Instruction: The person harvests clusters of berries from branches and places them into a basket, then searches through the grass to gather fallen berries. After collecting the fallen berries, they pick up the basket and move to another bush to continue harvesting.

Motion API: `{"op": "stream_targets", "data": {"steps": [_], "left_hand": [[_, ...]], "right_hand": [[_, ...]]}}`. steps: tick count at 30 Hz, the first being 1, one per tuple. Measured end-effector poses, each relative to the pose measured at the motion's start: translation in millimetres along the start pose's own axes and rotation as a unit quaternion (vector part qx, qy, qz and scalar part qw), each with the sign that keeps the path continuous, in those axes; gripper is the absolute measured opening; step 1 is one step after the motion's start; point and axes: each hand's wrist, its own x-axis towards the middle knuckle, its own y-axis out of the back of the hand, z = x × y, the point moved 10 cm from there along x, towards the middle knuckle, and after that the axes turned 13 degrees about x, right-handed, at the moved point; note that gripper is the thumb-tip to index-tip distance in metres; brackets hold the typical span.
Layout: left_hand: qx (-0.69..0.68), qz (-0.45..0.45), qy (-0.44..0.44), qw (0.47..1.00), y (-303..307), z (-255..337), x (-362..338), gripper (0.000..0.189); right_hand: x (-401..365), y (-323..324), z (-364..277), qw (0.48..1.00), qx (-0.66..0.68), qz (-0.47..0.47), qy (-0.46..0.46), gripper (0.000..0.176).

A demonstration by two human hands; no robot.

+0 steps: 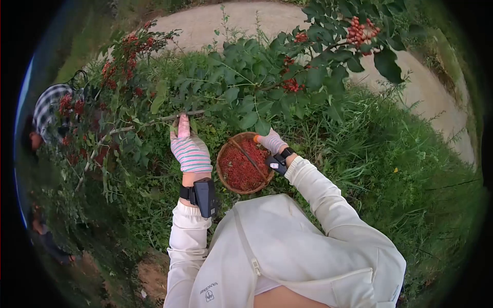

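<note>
My left hand (190,149), in a striped fingerless-looking glove, reaches up and grips a thin branch (169,118) of the bush, fingers closed around it. My right hand (272,142), also gloved, is at the upper right rim of a round wicker basket (221,172). Something small and orange (256,138) shows at its fingertips; leaves and the hand's angle hide most of its fingers. Many small red berries (239,167) fill the basket, whose handle (249,158) crosses over them. Green leaves (249,120) hang just above the right hand.
Red berry clusters (362,33) hang at the upper right, and more clusters (128,54) at the upper left. A person in a checked top (51,110) is at the far left, partly behind branches. Tall grass (359,149) surrounds the basket; a pale path (231,20) runs beyond.
</note>
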Motion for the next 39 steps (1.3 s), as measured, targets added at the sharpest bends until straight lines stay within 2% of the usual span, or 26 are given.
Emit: {"op": "stream_targets", "data": {"steps": [1,2,3,4,6,8,10,11,12,14,16,18,20,21,22,24,25,26,28,29,32,34,35,36,37,39], "left_hand": [[-0.049,-0.007,0.004,0.999,-2.1,4.1,3.6,0.04],[-0.098,-0.014,0.007,0.995,-6.3,10.6,7.1,0.039],[-0.084,-0.013,0.0,0.996,-12.2,20.7,-1.7,0.042],[-0.082,-0.018,-0.007,0.996,-14.7,24.6,-1.5,0.042],[-0.101,-0.012,-0.018,0.995,-15.5,25.6,0.6,0.047],[-0.1,-0.009,-0.03,0.995,-16.6,24.8,0.8,0.045],[-0.108,0.003,-0.032,0.994,-15.8,29.2,-3.6,0.044],[-0.127,0.028,0.005,0.991,-14.6,24.6,-9.2,0.043],[-0.133,0.021,0.005,0.991,-14.8,24.0,-9.5,0.043],[-0.128,-0.016,-0.004,0.992,-16.0,23.0,-5.9,0.049],[-0.135,-0.022,-0.007,0.991,-17.8,27.5,-15.6,0.044],[-0.107,-0.035,-0.044,0.993,-16.9,32.7,-12.4,0.043],[-0.087,-0.035,-0.046,0.995,-15.9,35.3,-16.4,0.043],[-0.09,-0.036,-0.047,0.994,-14.6,34.8,-14.5,0.045],[-0.092,-0.037,-0.047,0.994,-13.3,34.4,-13.8,0.047],[-0.089,-0.038,-0.046,0.994,-15.0,36.0,-19.0,0.05],[-0.085,-0.038,-0.046,0.995,-14.5,37.7,-20.6,0.052],[-0.089,-0.036,-0.047,0.994,-11.3,37.9,-20.0,0.052],[-0.052,-0.02,-0.008,0.998,-4.2,27.8,-15.5,0.051],[-0.063,-0.026,-0.011,0.998,-5.3,25.6,-12.6,0.051],[-0.064,-0.05,-0.043,0.996,-15.1,30.8,-15.7,0.049],[-0.037,-0.006,-0.015,0.999,-9.8,33.0,-27.2,0.044],[-0.034,-0.06,-0.034,0.997,-10.5,26.9,-16.6,0.043],[-0.034,-0.043,-0.027,0.998,-11.9,28.4,-21.6,0.041],[-0.031,-0.019,-0.005,0.999,-11.3,31.5,-29.5,0.039],[-0.012,-0.031,-0.009,0.999,-3.3,21.2,-22.1,0.035]], "right_hand": [[-18.3,10.6,-17.8,0.992,-0.075,-0.014,-0.102,0.055],[-23.5,21.1,-34.5,0.993,-0.065,-0.011,-0.098,0.055],[-25.6,38.2,-64.5,0.997,0.071,0.009,0.026,0.054],[-36.6,60.8,-97.5,0.968,0.202,0.027,0.148,0.052],[-88.3,126.3,-162.0,0.877,0.419,0.052,0.228,0.049],[-156.1,201.5,-214.2,0.783,0.486,0.141,0.362,0.043],[-200.3,240.9,-239.8,0.71,0.467,0.169,0.499,0.04],[-207.0,252.7,-243.5,0.707,0.464,0.173,0.504,0.04],[-213.0,262.6,-248.7,0.713,0.447,0.18,0.509,0.04],[-225.6,281.7,-259.6,0.716,0.426,0.19,0.52,0.039],[-221.8,291.8,-266.1,0.736,0.463,0.152,0.471,0.041],[-223.4,302.4,-279.9,0.743,0.454,0.151,0.469,0.041],[-233.2,299.8,-306.3,0.802,0.344,0.132,0.47,0.043],[-247.1,291.9,-323.9,0.779,0.296,0.08,0.547,0.048],[-249.5,290.5,-326.3,0.779,0.294,0.081,0.548,0.048],[-260.2,271.1,-338.4,0.828,0.005,0.185,0.53,0.056],[-271.9,264.4,-344.7,0.812,-0.06,0.209,0.541,0.057],[-274.1,260.2,-344.9,0.811,-0.062,0.208,0.544,0.057],[-277.6,250.7,-348.0,0.785,-0.167,0.261,0.537,0.051],[-274.5,251.7,-347.8,0.805,-0.134,0.255,0.519,0.046],[-252.9,257.7,-334.2,0.812,-0.083,0.278,0.507,0.039],[-244.4,252.3,-323.6,0.811,-0.076,0.271,0.513,0.036],[-228.4,258.8,-300.9,0.83,0.122,0.217,0.499,0.035],[-212.3,256.1,-281.0,0.814,0.32,0.145,0.463,0.036],[-212.3,252.5,-272.7,0.817,0.343,0.136,0.443,0.038],[-204.1,244.0,-257.7,0.825,0.395,0.107,0.39,0.044]]}}
